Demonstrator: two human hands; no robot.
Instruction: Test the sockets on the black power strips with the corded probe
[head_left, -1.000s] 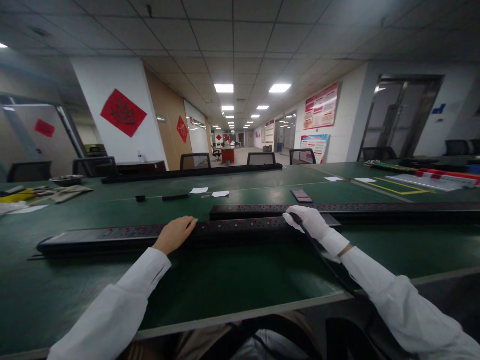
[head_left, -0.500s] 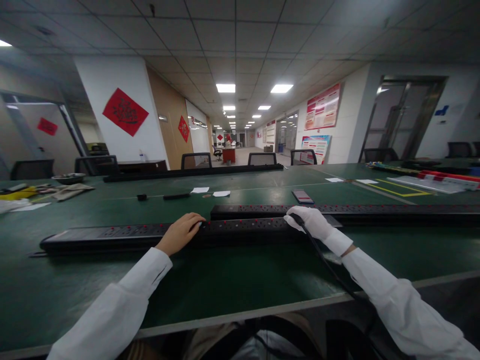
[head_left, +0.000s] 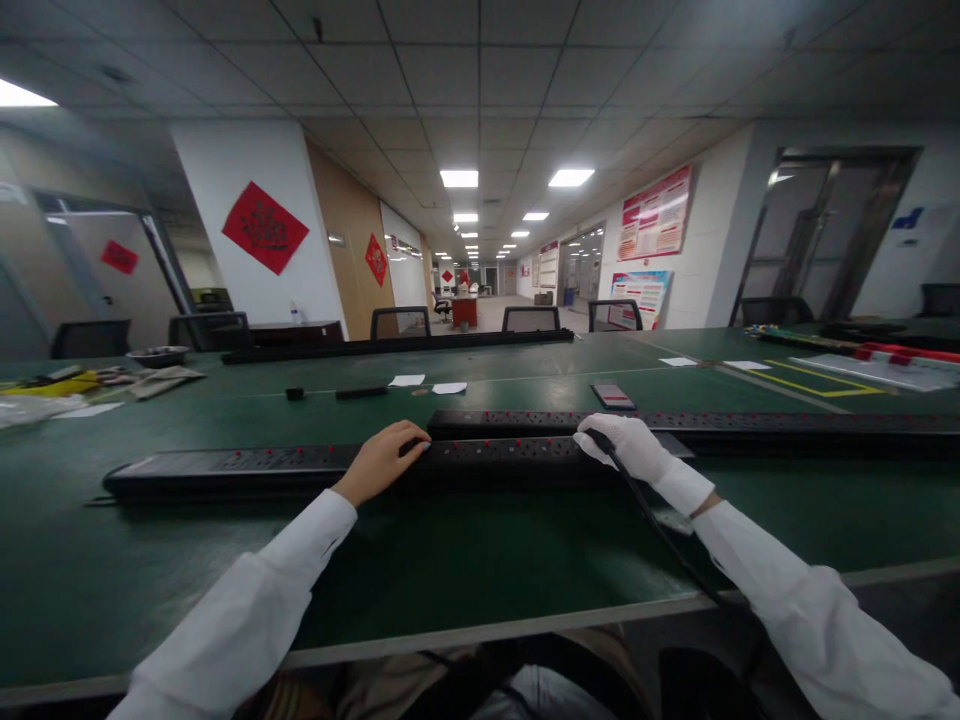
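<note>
A long black power strip (head_left: 180,468) with red switches and rows of sockets lies across the green table in front of me. My bare left hand (head_left: 386,460) rests on its top near the middle, fingers bent and thumb close to a red switch. What lies under those fingers is hidden. My white-gloved right hand (head_left: 626,445) is closed around a black plug (head_left: 598,438) at the strip's right part. From it a black cable (head_left: 660,522) runs down over the table's near edge. Whether the plug sits fully in a socket cannot be seen.
Behind it lies a second power strip (head_left: 780,428), reaching to the right. A phone (head_left: 613,396), white papers (head_left: 449,388) and small black pieces (head_left: 361,392) lie farther back. Long black bars (head_left: 405,345) line the far edge. A bowl (head_left: 158,356) stands at left.
My left hand has slid slightly right along the strip, over a red switch. My right hand stays on the plug. The view has shifted a little to the left.
</note>
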